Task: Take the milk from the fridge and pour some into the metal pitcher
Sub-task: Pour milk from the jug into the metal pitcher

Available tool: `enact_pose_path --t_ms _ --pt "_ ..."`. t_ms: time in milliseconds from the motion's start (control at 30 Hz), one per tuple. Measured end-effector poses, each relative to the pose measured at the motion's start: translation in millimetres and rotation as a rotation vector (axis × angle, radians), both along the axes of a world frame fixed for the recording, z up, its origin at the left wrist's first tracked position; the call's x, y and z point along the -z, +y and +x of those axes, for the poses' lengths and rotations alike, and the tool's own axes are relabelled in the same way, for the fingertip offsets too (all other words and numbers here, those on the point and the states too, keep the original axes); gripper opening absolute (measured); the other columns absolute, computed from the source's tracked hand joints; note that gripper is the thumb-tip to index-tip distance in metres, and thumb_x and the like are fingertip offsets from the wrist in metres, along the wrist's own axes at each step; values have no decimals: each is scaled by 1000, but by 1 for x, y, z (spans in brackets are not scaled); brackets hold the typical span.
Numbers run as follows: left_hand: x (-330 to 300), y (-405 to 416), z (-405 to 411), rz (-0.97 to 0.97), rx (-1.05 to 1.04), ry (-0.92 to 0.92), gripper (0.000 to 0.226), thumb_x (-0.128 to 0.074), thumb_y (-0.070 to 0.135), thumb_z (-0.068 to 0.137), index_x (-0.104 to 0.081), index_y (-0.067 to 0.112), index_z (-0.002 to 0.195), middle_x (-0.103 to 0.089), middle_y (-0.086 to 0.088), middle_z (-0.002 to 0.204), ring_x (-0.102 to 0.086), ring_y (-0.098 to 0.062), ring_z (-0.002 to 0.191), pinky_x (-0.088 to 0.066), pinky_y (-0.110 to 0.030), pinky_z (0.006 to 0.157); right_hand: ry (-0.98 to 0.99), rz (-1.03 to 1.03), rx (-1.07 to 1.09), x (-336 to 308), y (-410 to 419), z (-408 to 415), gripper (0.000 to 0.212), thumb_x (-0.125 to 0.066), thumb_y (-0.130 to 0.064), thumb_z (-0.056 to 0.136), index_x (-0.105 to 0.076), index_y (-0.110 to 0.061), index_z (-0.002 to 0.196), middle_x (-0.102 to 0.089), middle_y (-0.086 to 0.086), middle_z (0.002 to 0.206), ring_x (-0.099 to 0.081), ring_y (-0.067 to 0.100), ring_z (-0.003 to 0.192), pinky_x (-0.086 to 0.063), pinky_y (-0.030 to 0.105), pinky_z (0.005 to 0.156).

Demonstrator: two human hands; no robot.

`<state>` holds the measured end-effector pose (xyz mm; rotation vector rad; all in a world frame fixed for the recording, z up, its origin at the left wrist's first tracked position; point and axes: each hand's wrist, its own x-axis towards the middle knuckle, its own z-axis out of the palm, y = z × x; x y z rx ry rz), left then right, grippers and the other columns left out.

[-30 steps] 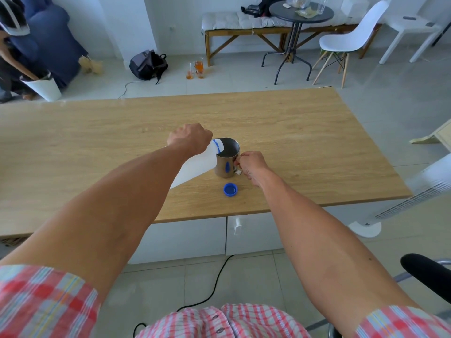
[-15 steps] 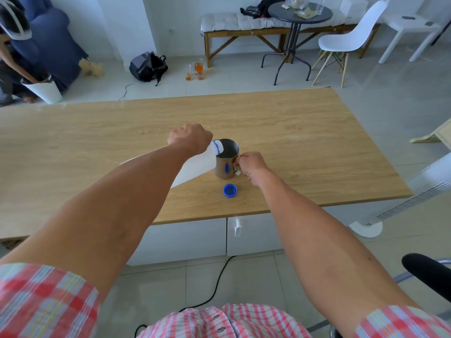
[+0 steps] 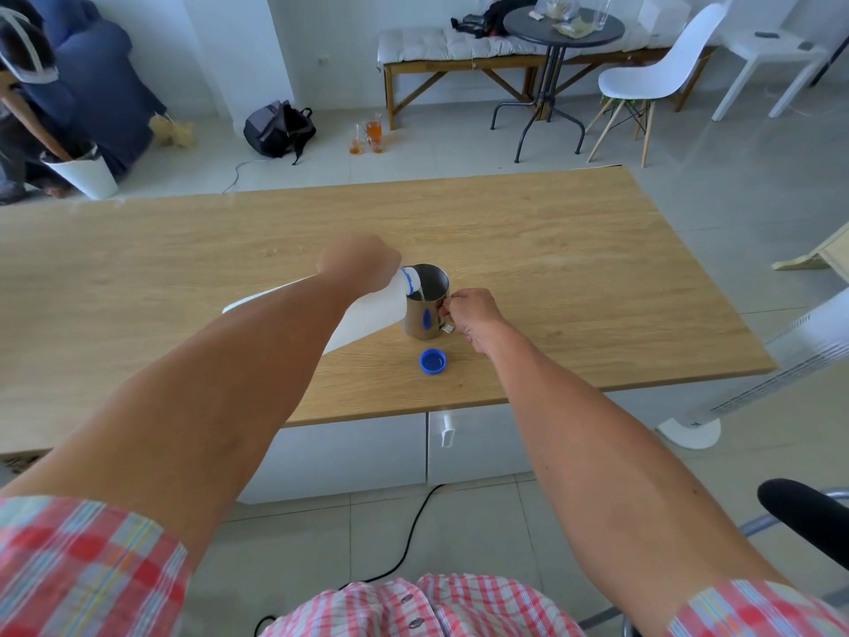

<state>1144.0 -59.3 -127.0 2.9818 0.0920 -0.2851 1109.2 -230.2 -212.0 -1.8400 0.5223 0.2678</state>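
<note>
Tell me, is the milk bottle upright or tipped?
Tipped: the left hand tilts the bottle, spout over the pitcher, milk streaming.

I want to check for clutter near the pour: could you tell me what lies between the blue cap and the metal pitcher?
Nothing: in the head view, only bare wooden table separates the blue cap from the metal pitcher.

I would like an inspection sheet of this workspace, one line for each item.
Surface: wooden table, mostly bare.
Job's things: milk bottle tilted, mouth over the metal pitcher; milk streaming in. Blue cap lies beside the pitcher.
Clutter: nothing seen on the table.
Hands: left hand grips the bottle; right hand holds the pitcher's handle.
Cables: black cable on the floor under the table.
Surroundings: backpack, white chair, round table, bench, fan.
</note>
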Motion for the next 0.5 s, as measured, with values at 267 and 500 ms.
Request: enact_pose_path --t_ms 267,500 --pt "0 -1 0 5 4 4 31 -39 28 98 -64 10 104 -56 -8 85 -59 -32 89 -40 -39 76 -1 -2 -9 1 0 0 28 -48 1 95 -75 1 97 -63 13 81 -43 14 52 -24 14 29" --pt "0 -1 1 4 6 3 31 -39 28 98 -63 9 103 -61 -11 95 -59 -33 89 -39 -39 76 -6 6 -6 -3 0 -1 25 -47 2 95 -70 -6 89 -62 12 80 -41 13 50 -24 14 28"
